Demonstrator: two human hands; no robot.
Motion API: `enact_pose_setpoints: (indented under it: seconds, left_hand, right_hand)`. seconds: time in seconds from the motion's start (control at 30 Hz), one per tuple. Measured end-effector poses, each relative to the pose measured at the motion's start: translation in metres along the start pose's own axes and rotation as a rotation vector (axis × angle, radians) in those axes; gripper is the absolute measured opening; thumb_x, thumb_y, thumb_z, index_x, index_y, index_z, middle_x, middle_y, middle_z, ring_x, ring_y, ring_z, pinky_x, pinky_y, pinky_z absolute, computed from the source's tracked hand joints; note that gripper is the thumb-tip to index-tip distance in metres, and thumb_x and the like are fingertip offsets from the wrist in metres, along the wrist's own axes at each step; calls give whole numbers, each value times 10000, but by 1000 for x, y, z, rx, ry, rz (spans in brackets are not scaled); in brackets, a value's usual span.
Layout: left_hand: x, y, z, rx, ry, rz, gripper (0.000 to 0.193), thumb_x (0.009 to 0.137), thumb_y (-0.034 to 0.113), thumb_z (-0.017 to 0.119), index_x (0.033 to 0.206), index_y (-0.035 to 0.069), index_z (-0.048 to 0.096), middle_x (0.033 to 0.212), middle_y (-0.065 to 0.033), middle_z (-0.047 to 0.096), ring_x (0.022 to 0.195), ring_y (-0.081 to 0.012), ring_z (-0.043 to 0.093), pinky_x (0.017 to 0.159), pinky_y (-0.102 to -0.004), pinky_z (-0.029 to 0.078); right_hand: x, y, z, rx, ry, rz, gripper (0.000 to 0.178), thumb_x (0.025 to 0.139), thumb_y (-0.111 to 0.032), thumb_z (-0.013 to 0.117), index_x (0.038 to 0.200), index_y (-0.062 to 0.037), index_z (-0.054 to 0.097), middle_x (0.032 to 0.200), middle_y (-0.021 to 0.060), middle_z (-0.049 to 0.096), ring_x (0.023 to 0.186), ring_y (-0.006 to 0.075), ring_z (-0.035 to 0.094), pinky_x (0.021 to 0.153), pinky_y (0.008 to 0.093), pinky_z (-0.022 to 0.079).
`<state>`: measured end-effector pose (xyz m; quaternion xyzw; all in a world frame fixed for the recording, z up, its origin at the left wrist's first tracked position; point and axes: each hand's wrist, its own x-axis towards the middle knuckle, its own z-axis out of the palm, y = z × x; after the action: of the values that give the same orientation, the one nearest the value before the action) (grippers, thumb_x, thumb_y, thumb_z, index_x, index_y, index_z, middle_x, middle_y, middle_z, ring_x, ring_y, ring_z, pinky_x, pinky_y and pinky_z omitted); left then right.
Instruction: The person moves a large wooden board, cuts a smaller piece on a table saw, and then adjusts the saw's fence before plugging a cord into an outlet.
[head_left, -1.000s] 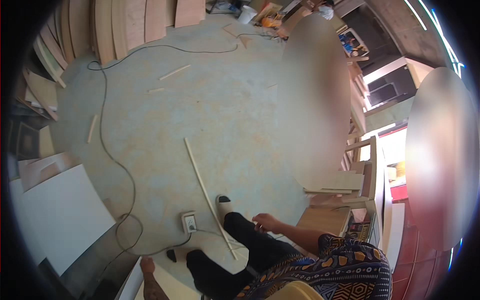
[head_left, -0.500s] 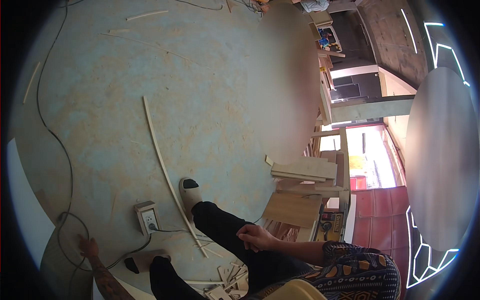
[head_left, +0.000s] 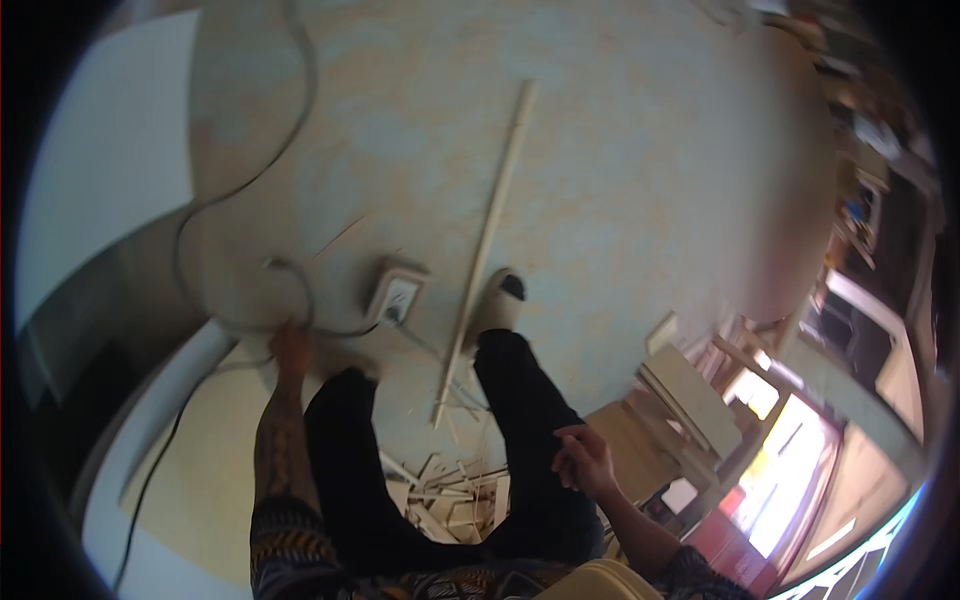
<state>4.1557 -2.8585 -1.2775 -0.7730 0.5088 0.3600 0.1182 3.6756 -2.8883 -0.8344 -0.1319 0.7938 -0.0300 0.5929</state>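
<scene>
Low at the left, my left hand (head_left: 292,350) is closed around a dark cable (head_left: 240,187) where its loops meet, though motion blurs the fingers. From there the cable runs along the floor to a boxed power outlet (head_left: 398,298), with a plug in its face. My right hand (head_left: 588,462) hangs over my right thigh, holding nothing, its fingers loosely bent and partly apart. A long pale wooden strip (head_left: 490,230) lies on the floor beside my right shoe (head_left: 500,305).
Wood offcuts (head_left: 450,500) are heaped between my legs. White panels (head_left: 130,150) lie at the left. Stacked boards (head_left: 690,400) and a wooden frame stand on the right. Part of a pale yellow seat (head_left: 600,580) shows at the bottom edge.
My view has turned, so the floor and outlet appear shifted and rotated. My left hand, spread at the cable before, is now closed at it. My right hand stays by the thigh.
</scene>
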Motion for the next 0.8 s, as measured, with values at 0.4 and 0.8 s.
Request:
enact_pose_setpoints:
  seconds: [0.4, 0.8]
  left_hand:
    - [202, 5, 60, 484, 612, 84, 330, 878, 407, 638, 889, 80, 682, 771, -122, 640, 709, -262, 606, 719, -446, 487]
    - [-9, 206, 13, -542, -79, 77, 354, 1031, 285, 413, 1048, -44, 541, 993, -249, 575, 948, -433, 547, 837, -478, 429]
  right_hand:
    - [0, 13, 1, -27, 51, 10, 284, 1015, -289, 498, 1135, -39, 560, 635, 92, 626, 370, 126, 509, 309, 231, 352]
    - [17, 5, -64, 95, 14, -4, 245, 992, -228, 558, 1127, -24, 546, 696, 69, 634, 438, 101, 548, 349, 227, 390]
